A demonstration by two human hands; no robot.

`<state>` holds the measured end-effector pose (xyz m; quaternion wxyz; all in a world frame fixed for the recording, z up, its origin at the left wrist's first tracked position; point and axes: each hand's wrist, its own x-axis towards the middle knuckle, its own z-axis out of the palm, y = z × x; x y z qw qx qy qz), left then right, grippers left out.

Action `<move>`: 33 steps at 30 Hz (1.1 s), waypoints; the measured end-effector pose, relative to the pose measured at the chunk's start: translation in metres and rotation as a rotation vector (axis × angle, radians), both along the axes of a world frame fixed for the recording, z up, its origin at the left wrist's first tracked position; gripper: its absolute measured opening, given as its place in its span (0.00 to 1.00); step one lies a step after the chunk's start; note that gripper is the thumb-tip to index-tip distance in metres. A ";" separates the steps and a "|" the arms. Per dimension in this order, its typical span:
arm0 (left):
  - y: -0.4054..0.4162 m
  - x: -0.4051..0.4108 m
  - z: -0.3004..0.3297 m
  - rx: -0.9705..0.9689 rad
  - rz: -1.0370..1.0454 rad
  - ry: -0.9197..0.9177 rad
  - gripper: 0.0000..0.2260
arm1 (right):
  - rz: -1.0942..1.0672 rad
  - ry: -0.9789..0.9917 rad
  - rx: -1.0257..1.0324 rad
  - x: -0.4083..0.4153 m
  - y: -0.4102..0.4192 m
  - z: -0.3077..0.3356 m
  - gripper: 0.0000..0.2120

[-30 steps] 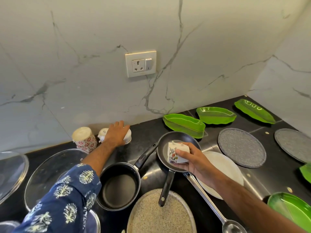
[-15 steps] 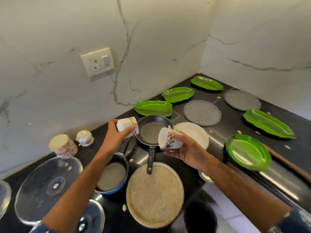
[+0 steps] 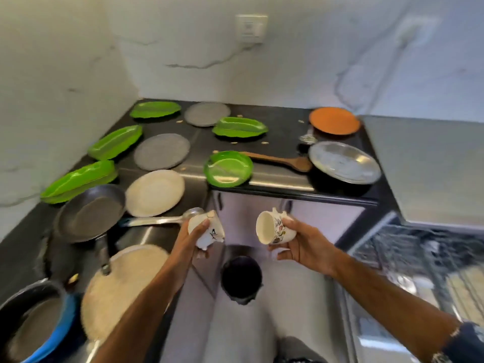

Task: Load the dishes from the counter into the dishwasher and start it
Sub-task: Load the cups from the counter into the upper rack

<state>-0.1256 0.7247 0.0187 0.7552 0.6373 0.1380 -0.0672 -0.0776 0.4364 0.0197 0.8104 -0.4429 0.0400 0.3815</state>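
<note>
You hold one cup in each hand, both lifted off the counter and carried in the air in front of the round green plate [image 3: 228, 168], lower in the view than it. Your left hand [image 3: 194, 238] wraps its fingers around a white cup [image 3: 207, 230] with a small dark mark on its side, mouth tipped away from you. Your right hand [image 3: 301, 244] pinches a floral cup [image 3: 273, 229] between thumb and curled fingers, with the open mouth turned to the left.

The dishwasher rack [image 3: 424, 260] lies well to the right of the green plate and below the counter edge; it is blurred, so you cannot tell what it already holds. Judged from this, the loading is at an early stage. Nearly everything remains on the black counter [image 3: 277, 132]: leaf-shaped green dishes [image 3: 115, 142] to the left of the green plate, grey round plates [image 3: 161, 151] and a cream plate [image 3: 155, 192] also to its left, a frying pan [image 3: 90, 213] further left, a wooden spatula [image 3: 280, 162] touching its right rim, a steel plate [image 3: 344, 162] beyond that, and an orange plate [image 3: 334, 120] behind. Starting the machine is still ahead.

No brand or readable writing shows; the mark on the white cup is too blurred to read.
</note>
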 end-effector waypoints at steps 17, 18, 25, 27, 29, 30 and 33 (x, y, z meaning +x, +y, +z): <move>-0.466 0.099 -0.120 0.394 -0.847 0.264 0.26 | -0.822 0.368 -0.012 -0.092 -0.385 -0.142 0.23; -0.490 0.103 -0.127 0.421 -0.864 0.262 0.26 | -0.856 0.387 0.005 -0.091 -0.401 -0.153 0.22; -0.588 0.123 -0.187 0.569 -0.787 0.257 0.23 | -0.744 0.216 -0.576 -0.035 -0.491 -0.231 0.17; -0.599 0.128 -0.204 0.602 -0.744 0.208 0.22 | -0.616 0.042 -0.820 -0.009 -0.503 -0.245 0.20; -0.604 0.135 -0.222 0.646 -0.726 0.171 0.22 | -0.474 -0.125 -1.012 0.016 -0.511 -0.261 0.25; -0.604 0.137 -0.230 0.667 -0.722 0.161 0.22 | -0.397 -0.202 -1.095 0.028 -0.512 -0.270 0.27; -0.598 0.143 -0.246 0.712 -0.680 0.128 0.22 | -0.144 -0.373 -1.294 0.059 -0.507 -0.296 0.37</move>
